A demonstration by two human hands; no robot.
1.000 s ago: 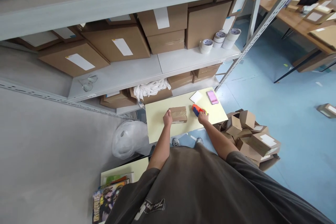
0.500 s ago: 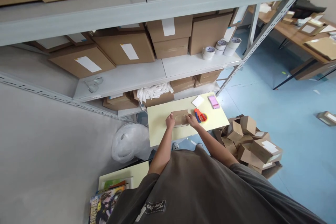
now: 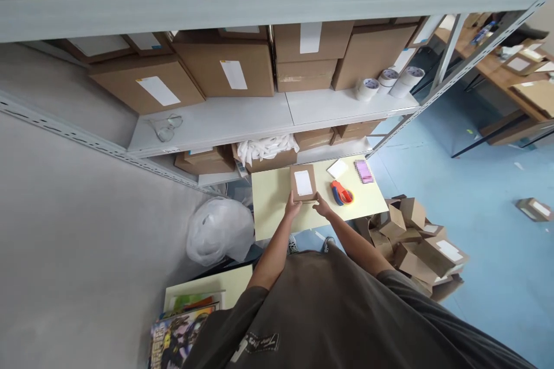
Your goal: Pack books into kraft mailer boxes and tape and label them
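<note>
A small brown cardboard box [image 3: 303,183] with a white label facing up is between my hands, over the pale yellow table [image 3: 270,222]. My left hand [image 3: 293,206] grips its near left corner, and my right hand [image 3: 321,206] holds the near right corner. Right of the box lies a red and blue tape dispenser [image 3: 341,192]. Behind that are a white square item [image 3: 337,169] and a pink-purple item [image 3: 363,171], blurred out.
A metal shelf [image 3: 242,115] with boxes and white tape rolls [image 3: 367,89] rises beyond the table. Empty cartons [image 3: 415,242] pile up on the floor at right. A clear plastic bag [image 3: 220,229] and magazines [image 3: 182,334] are at left.
The box has been turned, so its white label now faces up. Both hands have shifted to its near corners. The camera view has also moved a little.
</note>
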